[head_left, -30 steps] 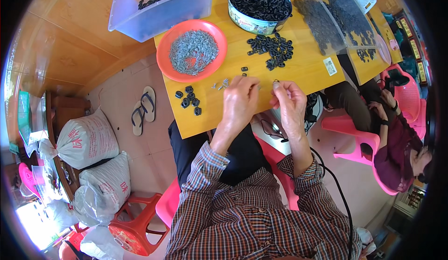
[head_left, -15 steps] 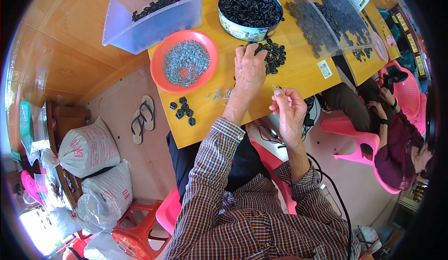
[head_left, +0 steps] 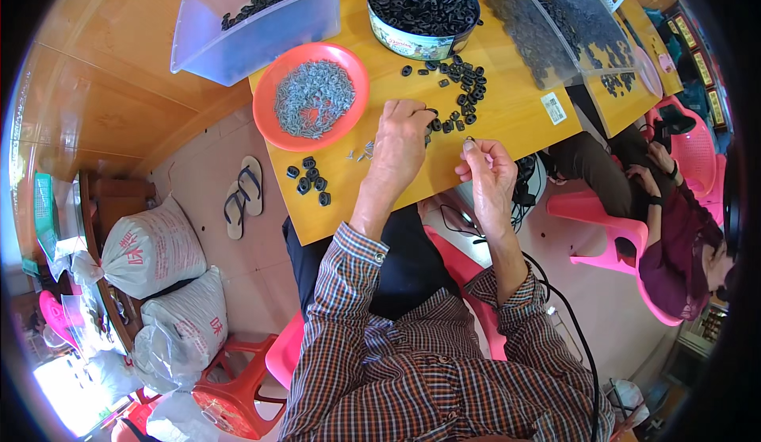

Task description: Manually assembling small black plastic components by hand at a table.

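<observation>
My left hand [head_left: 399,145] is over the wooden table [head_left: 349,220], its fingers curled together with a small black plastic piece [head_left: 432,112] at the fingertips. More black pieces [head_left: 468,85] lie in a loose scatter just beyond and to its right. Part of a little group of grey screws [head_left: 365,152] shows beside the left hand's edge; the hand covers the rest. At the table's near edge my right hand [head_left: 491,176] pinches thumb against finger, with a tiny dark bit at the tip too small to name. An orange-red plate [head_left: 270,129] full of grey screws stands left of my hands.
A round tin [head_left: 412,44] heaped with black pieces stands at the back. Clear plastic bins [head_left: 254,49] flank it, the right one [head_left: 547,77] holding black parts. Several black pieces [head_left: 311,180] sit at the near left. Another person [head_left: 674,244] sits on a pink chair at right.
My left hand has drawn back from the pile toward me and slightly left, its fingers now closer together. Several black pieces lie spread out nearer to me. The right hand has barely moved.
</observation>
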`<state>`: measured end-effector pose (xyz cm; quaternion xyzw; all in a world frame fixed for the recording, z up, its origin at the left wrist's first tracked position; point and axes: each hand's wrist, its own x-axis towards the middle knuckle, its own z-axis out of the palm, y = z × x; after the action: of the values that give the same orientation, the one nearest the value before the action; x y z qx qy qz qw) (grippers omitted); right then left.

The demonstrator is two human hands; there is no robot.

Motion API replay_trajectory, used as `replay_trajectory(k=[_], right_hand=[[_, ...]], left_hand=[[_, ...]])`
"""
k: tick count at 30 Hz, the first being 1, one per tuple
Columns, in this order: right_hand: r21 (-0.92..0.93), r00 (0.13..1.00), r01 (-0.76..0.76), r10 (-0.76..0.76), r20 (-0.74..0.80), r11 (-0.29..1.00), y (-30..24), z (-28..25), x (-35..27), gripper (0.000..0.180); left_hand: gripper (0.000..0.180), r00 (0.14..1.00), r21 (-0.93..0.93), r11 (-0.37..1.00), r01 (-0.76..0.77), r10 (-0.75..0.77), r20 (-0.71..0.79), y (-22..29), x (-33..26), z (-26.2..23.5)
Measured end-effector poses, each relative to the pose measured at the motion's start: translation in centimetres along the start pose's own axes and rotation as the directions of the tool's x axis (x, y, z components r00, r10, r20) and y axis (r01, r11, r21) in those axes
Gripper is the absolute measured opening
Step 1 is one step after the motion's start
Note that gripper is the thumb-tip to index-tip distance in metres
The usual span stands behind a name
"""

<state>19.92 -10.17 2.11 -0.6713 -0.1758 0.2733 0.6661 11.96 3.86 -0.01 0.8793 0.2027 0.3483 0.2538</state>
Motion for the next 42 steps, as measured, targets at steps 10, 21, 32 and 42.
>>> replay_trajectory(k=[10,21,32,42], right_hand=[[-0.016,1.0,-0.023,0.023,0.007,1.0,0.8,0.0,0.1,0.019],[-0.039,1.0,0.012,-0.012,0.013,0.999,0.9,-0.3,0.2,0.019],[-0.041,1.0,0.025,-0.025,0.014,0.999,0.5,0.1,0.0,0.018],[-0.04,0.998,0.056,-0.055,0.008,0.998,0.4,0.3,-0.3,0.017]], left_hand=[[0.019,0.991,0.058,0.99,0.125,-0.122,-0.047,0.3,-1.2,-1.1],[0.021,0.992,0.304,0.949,0.078,-0.105,0.074,2.0,-0.6,0.4],[0.017,0.996,0.298,0.954,0.04,-0.062,0.064,2.1,-0.2,1.2],[0.011,0.996,0.237,0.972,0.004,0.017,-0.088,1.9,-0.9,0.6]])
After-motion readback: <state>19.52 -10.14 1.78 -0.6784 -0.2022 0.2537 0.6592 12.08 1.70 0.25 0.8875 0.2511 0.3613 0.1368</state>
